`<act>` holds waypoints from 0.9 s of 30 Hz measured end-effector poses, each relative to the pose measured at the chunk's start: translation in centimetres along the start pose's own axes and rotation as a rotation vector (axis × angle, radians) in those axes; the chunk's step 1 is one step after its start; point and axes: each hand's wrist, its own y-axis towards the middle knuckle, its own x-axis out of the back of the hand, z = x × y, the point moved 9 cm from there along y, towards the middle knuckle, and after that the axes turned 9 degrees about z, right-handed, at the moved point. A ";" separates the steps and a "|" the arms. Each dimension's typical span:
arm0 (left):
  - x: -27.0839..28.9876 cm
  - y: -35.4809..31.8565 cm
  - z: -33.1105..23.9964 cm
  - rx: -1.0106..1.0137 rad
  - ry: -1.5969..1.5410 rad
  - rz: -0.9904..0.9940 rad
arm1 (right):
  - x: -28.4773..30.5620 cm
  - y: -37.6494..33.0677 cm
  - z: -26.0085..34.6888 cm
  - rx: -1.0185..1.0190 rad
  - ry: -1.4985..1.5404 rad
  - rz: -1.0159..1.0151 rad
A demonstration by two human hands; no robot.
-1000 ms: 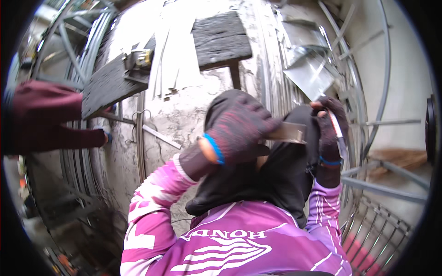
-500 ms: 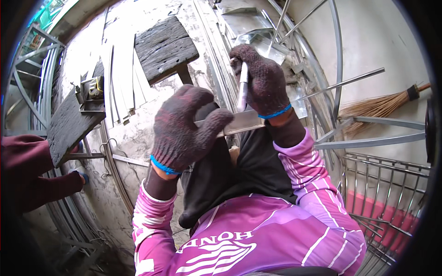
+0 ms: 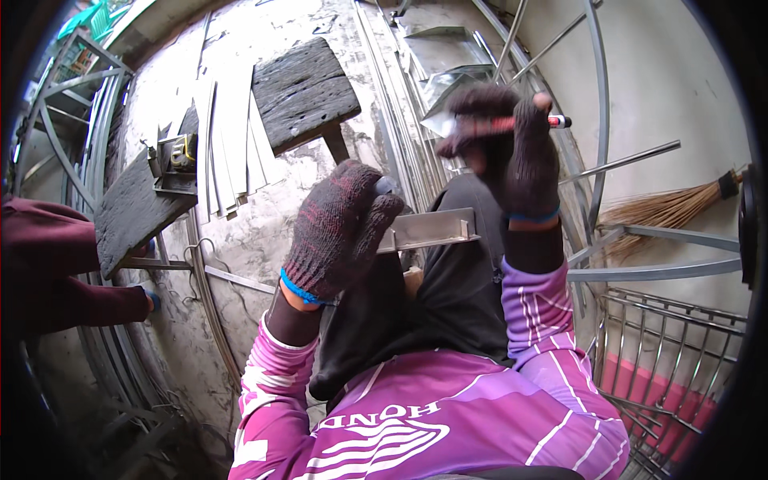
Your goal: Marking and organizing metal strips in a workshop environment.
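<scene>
My left hand (image 3: pixel 340 228), in a dark knit glove with a blue cuff, is closed on the left end of a short silver metal channel (image 3: pixel 428 228) lying over my lap. Small upright tabs show along the channel. A small pale shiny thing (image 3: pixel 386 186) shows at the left fingers; I cannot tell what it is. To the right and apart from the channel, my gloved right hand (image 3: pixel 524 156) is raised and slightly blurred. It holds a marker pen (image 3: pixel 502 124) with a red barrel, lying almost level between thumb and fingers.
A dark wooden stool (image 3: pixel 304 92) stands ahead, beside pale metal strips (image 3: pixel 230 144). Further left, a tape measure (image 3: pixel 182 154) sits on a dark board (image 3: pixel 136 212), near another person's maroon-clad legs (image 3: pixel 56 264). At right are a metal rod (image 3: pixel 632 158), a broom (image 3: pixel 672 204) and a wire rack (image 3: pixel 672 344).
My right hand has lifted away from the metal channel to the right, and the marker has turned from upright to nearly level. My left hand has shifted slightly right, still on the channel.
</scene>
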 end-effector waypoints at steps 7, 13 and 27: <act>0.0 0.2 0.3 0.053 -0.018 0.002 | -1.6 -1.8 -0.8 -0.056 0.046 -0.090; -0.6 0.3 0.1 0.042 -0.003 0.002 | -3.1 -2.0 -1.2 -0.104 -0.106 -0.011; -1.4 -0.6 -0.6 0.014 0.020 0.240 | -7.1 -1.7 -1.0 0.055 -0.409 0.356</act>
